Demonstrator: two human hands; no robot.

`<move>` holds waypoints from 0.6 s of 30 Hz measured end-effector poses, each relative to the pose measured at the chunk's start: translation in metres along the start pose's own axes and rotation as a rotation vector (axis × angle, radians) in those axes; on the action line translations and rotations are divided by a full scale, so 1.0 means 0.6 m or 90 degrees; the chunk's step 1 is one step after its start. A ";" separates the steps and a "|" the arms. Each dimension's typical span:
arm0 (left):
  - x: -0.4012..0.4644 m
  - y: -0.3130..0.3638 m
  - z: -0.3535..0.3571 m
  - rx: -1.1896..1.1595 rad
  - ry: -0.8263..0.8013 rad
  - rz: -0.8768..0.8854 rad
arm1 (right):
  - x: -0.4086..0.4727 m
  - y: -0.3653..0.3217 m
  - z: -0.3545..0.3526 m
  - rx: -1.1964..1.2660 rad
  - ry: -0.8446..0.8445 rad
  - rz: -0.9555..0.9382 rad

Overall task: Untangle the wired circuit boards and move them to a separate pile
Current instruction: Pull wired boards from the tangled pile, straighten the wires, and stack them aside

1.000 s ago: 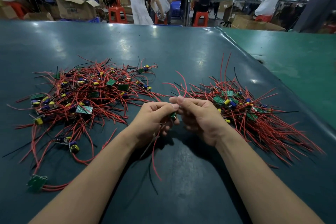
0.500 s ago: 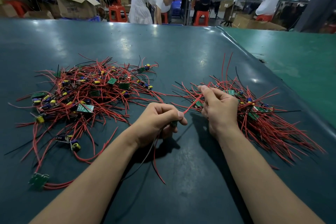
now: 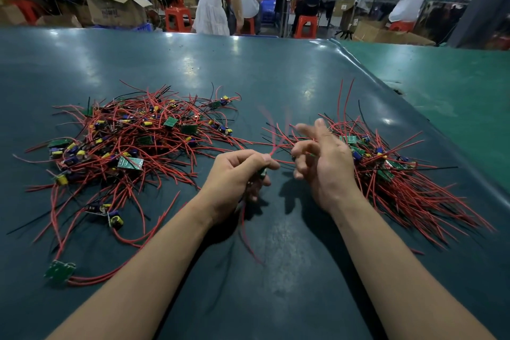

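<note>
Head view: my left hand (image 3: pixel 237 171) clenches one circuit board (image 3: pixel 262 173) just left of the sorted pile (image 3: pixel 400 174) on the desk (image 3: pixel 276 69), its red wires (image 3: pixel 271 150) running up-right toward my released right hand (image 3: pixel 323 163), which is nearer that pile.

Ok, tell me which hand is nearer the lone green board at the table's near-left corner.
Left. The left hand grips a wired board at mid-table, up and right of the lone green board. The right hand is farther right, beside the right pile.
</note>
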State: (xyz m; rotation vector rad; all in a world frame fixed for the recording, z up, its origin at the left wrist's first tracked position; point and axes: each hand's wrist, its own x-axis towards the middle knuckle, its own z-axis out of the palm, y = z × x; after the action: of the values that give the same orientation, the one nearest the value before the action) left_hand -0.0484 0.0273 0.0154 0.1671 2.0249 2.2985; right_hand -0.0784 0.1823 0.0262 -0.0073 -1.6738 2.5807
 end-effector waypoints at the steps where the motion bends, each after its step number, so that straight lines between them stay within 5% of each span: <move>1: 0.001 -0.003 0.002 0.008 0.029 0.007 | -0.003 0.002 0.002 -0.042 -0.024 0.047; 5: -0.001 -0.006 0.006 0.091 0.023 0.060 | -0.016 0.016 0.007 -0.167 -0.121 0.108; 11: -0.002 -0.005 0.006 0.131 -0.002 0.067 | -0.014 0.012 0.002 -0.202 -0.123 0.089; 18: -0.012 0.005 -0.003 0.021 -0.112 0.020 | -0.006 0.000 0.006 0.012 -0.041 0.077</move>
State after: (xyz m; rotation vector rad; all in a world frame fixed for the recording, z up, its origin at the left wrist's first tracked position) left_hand -0.0412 0.0243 0.0179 0.3911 1.9873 2.1827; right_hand -0.0752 0.1790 0.0275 -0.0267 -1.7221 2.7119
